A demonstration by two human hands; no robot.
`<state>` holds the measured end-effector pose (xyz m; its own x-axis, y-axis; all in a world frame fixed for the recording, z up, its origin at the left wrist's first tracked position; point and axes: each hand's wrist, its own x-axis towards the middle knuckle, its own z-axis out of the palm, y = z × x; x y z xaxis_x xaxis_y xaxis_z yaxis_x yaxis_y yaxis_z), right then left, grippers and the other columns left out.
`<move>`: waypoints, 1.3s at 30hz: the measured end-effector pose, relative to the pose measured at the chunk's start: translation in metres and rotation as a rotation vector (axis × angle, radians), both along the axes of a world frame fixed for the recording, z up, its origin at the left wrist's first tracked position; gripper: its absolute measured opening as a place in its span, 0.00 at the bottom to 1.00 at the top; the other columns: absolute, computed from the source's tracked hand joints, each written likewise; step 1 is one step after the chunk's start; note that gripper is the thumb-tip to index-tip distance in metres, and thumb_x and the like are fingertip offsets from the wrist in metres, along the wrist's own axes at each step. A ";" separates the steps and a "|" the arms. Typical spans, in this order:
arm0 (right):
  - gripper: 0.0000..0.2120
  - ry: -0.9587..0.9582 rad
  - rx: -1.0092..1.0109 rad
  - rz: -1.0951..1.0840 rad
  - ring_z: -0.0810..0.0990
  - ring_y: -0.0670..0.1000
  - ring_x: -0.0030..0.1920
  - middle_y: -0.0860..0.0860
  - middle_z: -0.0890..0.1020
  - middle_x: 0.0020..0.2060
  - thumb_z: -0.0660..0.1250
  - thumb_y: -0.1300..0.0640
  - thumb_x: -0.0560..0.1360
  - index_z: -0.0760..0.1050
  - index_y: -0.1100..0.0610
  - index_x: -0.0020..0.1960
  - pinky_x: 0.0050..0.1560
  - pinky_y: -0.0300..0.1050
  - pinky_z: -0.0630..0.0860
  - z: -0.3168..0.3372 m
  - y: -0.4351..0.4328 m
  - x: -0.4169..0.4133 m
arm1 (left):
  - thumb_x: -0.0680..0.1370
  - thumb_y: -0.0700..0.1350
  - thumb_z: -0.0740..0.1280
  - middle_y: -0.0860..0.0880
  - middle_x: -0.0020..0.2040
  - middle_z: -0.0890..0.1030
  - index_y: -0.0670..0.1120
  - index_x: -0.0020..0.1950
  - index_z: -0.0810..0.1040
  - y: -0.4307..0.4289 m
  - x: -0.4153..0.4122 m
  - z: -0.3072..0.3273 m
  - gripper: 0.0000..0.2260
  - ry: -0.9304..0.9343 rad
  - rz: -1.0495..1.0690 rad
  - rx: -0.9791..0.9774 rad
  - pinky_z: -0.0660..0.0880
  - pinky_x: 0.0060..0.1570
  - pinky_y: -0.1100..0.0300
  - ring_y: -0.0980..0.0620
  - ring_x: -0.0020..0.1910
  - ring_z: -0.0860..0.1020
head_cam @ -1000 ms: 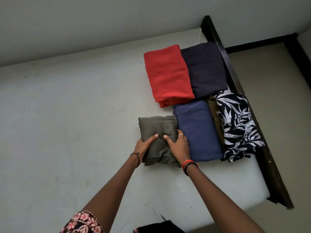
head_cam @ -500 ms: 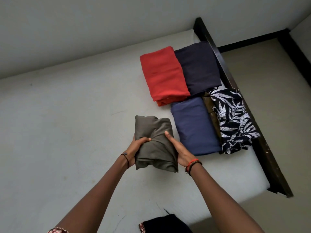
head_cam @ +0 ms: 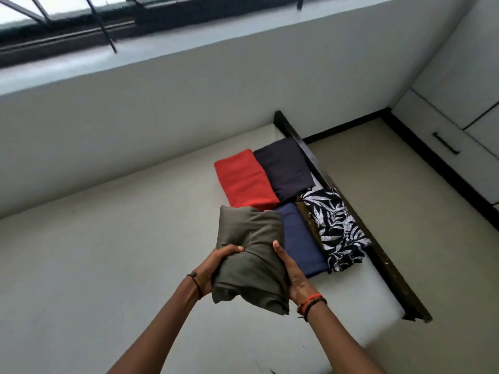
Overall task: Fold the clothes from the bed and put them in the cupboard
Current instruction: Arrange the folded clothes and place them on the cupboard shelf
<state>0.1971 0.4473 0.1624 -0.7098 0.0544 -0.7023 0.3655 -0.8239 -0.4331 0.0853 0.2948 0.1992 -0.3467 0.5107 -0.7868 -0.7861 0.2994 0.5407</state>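
My left hand (head_cam: 213, 268) and right hand (head_cam: 294, 276) clamp the folded olive garment (head_cam: 251, 263) above the bed (head_cam: 108, 265); perhaps five folded clothes (head_cam: 245, 182) lie there. Cupboard (head_cam: 459, 125) trips remain, I judge.

At centre frame I am seeing an olive-green bundle (head_cam: 251, 255); above it a red fold (head_cam: 244, 183) is showing beside a near-black fold (head_cam: 283, 168). Right of centre, a navy-blue fold (head_cam: 299, 238) is lying beside a black garment (head_cam: 337, 230) carrying white leaf print.
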 end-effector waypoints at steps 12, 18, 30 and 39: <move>0.20 0.026 0.404 -0.213 0.83 0.62 0.50 0.63 0.83 0.50 0.73 0.58 0.70 0.76 0.64 0.60 0.48 0.54 0.81 0.192 0.008 0.022 | 0.60 0.47 0.77 0.45 0.55 0.82 0.52 0.65 0.70 0.020 0.001 0.150 0.35 0.299 -0.067 0.216 0.78 0.53 0.50 0.44 0.53 0.82; 0.20 -0.006 0.485 -0.285 0.84 0.60 0.48 0.62 0.84 0.47 0.76 0.57 0.67 0.78 0.64 0.56 0.48 0.53 0.81 0.251 0.005 0.069 | 0.62 0.43 0.76 0.44 0.53 0.83 0.49 0.62 0.73 0.029 0.032 0.200 0.30 0.328 -0.164 0.291 0.78 0.52 0.50 0.43 0.51 0.82; 0.31 -0.027 0.577 -0.498 0.83 0.61 0.50 0.62 0.84 0.48 0.82 0.51 0.57 0.80 0.65 0.54 0.57 0.58 0.78 0.291 0.073 0.173 | 0.51 0.51 0.83 0.40 0.56 0.81 0.45 0.66 0.72 0.139 0.102 0.223 0.45 0.365 -0.416 0.309 0.73 0.61 0.41 0.39 0.55 0.80; 0.27 -0.075 0.650 -0.615 0.84 0.60 0.48 0.60 0.85 0.45 0.80 0.51 0.61 0.79 0.63 0.54 0.52 0.54 0.81 0.291 0.181 0.282 | 0.75 0.60 0.63 0.36 0.54 0.81 0.39 0.58 0.79 0.264 0.219 0.244 0.26 0.110 -0.462 0.247 0.75 0.57 0.47 0.40 0.53 0.80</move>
